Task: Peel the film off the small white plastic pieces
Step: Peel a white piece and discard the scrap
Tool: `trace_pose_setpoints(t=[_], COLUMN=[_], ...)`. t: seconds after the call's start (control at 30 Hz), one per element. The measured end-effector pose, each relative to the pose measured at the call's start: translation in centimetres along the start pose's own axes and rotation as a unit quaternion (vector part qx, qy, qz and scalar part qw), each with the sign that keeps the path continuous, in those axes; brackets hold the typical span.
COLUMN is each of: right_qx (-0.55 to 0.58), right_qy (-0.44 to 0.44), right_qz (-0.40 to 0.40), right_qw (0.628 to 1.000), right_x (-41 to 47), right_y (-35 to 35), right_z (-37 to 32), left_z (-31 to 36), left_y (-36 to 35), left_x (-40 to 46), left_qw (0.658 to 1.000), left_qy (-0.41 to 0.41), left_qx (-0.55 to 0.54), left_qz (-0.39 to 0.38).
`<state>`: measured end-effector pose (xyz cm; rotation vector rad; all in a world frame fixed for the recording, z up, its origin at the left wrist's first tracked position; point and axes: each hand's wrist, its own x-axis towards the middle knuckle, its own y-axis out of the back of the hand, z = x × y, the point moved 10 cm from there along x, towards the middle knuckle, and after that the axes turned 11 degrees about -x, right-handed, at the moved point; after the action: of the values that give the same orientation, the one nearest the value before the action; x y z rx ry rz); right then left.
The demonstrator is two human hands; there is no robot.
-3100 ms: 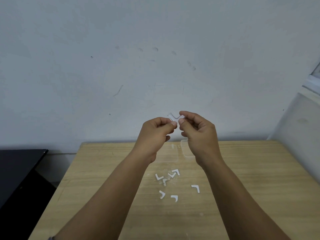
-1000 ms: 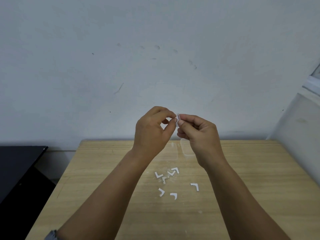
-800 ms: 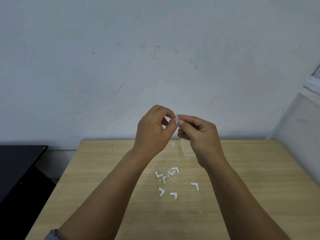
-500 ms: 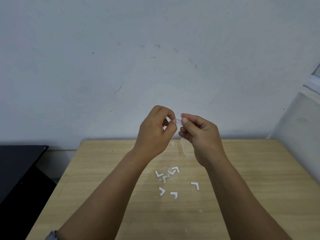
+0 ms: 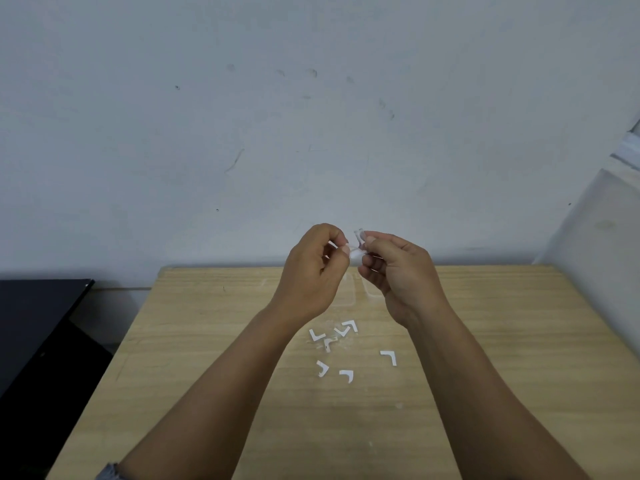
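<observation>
Head view, looking forward and down: a pale grey scuffed wall [image 5: 311, 116] fills the upper half, and below it a light wooden table [image 5: 502, 341] serves as the work surface, with a black cabinet top [image 5: 38, 317] off to its left. Both forearms are raised over the table's far half, probably so the fiddly work sits close to the eyes.

The left hand [image 5: 311, 271] and right hand [image 5: 398, 268] meet thumb-tip to thumb-tip. The right hand pinches a small white L-shaped plastic piece [image 5: 359, 237] between thumb and forefinger, steadying it upright; the left hand pinches what looks like a thin translucent film [image 5: 353, 252] at the piece's lower end, seemingly drawing it away. Whether the film is fully free cannot be told.

On the table below, seven more small white L-shaped pieces [image 5: 389, 356] lie loosely scattered, within easy reach. A flat clear plastic sheet [image 5: 349, 292] lies faintly visible beyond them, partly hidden by the hands.
</observation>
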<state>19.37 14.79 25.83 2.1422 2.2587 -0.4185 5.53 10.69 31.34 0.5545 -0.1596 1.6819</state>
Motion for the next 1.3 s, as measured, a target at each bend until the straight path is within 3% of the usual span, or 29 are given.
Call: trace_pose_setpoints(t=[0.23,0.43,0.6,0.7,0.97,1.3], right_qx=[-0.043,-0.063,-0.108,-0.142,-0.177,-0.195], right_qy=[-0.031,-0.058,-0.104,-0.139,-0.173,-0.172], right_qz=[0.012,0.065,0.080,0.075,0.063,0.008], right_qw=[0.999,0.994,0.985,0.977,0.967,0.965], right_x=[0.8,1.4,1.3,0.5,-0.9,-0.8], right_y=[0.1,2.3,4.6,5.4,6.0,4.0], right_z=[4.0,8.2,13.1,16.2,19.4,18.9], left_z=[-4.5,-10.6,-21.8,-26.0,-29.4,-26.3], left_y=[-0.8,-0.1,-0.2,-0.6,-1.1,0.8], left_x=[-2.2,-4.6,-10.6,-14.4,-17.2,-14.7], left_qw=[0.987,0.953,0.886,0.849,0.828,0.886], left_qy=[0.118,0.229,0.445,0.520,0.558,0.444], left_qx=[-0.107,-0.152,-0.057,-0.020,0.038,0.131], left_qz=[0.029,0.126,0.120,0.091,0.041,0.034])
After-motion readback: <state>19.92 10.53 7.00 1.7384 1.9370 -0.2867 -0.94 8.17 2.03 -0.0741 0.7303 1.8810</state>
